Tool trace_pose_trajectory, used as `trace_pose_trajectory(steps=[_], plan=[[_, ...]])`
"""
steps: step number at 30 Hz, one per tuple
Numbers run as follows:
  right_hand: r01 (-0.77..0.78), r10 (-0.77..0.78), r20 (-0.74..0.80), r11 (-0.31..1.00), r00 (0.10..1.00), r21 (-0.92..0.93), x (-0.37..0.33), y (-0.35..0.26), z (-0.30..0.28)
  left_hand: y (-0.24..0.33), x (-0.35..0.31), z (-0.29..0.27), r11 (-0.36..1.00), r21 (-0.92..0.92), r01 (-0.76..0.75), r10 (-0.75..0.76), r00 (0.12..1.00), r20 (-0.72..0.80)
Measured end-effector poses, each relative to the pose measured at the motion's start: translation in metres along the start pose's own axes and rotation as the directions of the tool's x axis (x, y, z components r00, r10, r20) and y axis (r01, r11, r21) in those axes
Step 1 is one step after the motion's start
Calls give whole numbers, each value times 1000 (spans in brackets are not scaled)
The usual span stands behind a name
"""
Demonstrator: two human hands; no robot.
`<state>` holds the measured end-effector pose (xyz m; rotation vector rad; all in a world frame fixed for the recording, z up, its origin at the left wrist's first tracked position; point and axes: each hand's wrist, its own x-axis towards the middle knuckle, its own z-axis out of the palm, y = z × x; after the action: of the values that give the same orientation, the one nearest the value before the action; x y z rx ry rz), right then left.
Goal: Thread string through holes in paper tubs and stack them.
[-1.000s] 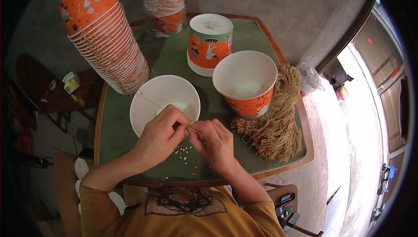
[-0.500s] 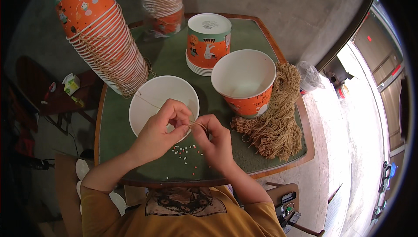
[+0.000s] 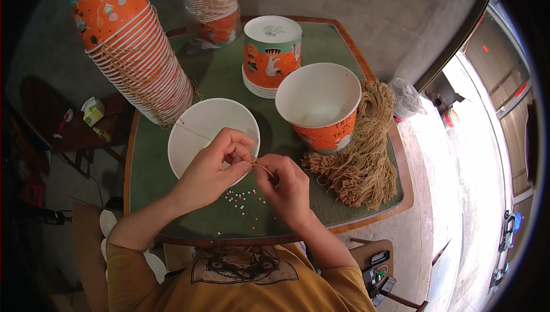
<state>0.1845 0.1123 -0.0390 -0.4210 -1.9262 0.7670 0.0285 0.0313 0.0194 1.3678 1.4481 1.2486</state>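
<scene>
Pinching one thin, tan, twisted cord (image 3: 195, 132) between thumb and fingers of left hand (image 3: 209, 169) and right hand (image 3: 289, 189), fingertips close together, with a small bend of it at the right fingertips. Trailing from the left hand back to the rim of one round, white-walled, open-topped bucket (image 3: 220, 111), partly covered by that hand. Beyond the right hand, one orange printed paper bucket (image 3: 312, 136), mouth up, showing white inside. Farther beyond, one short upside-down orange-and-green nest (image 3: 269, 63), several rims showing. Beyond and left of the left hand, one tall leaning nest (image 3: 143, 54), rims too crowded to count; past it, one plastic-wrapped stack (image 3: 215, 2). Right of the right hand, one thick tan cord bundle (image 3: 366, 163). Just below both hands, on the green-topped, wood-edged table (image 3: 321, 200), roughly twenty tiny white and coral pieces (image 3: 242, 193).
</scene>
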Motion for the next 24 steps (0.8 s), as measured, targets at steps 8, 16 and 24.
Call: trace_pose_trajectory(steps=[8, 16, 24], plan=[[190, -180, 62, 936, 982, -295, 5, -2, -6, 5, 1, 3, 987, 159, -18, 18, 1000, -3], [-99, 99, 27, 995, 995, -7, 2, -6, -2, 1, 0, 6, 975, 182, -128, 120, 991, 49], [-303, 294, 75, 928, 953, 217, -7, -5, -1, 6, 0, 8, 924, 355, -141, 135, 990, 43]])
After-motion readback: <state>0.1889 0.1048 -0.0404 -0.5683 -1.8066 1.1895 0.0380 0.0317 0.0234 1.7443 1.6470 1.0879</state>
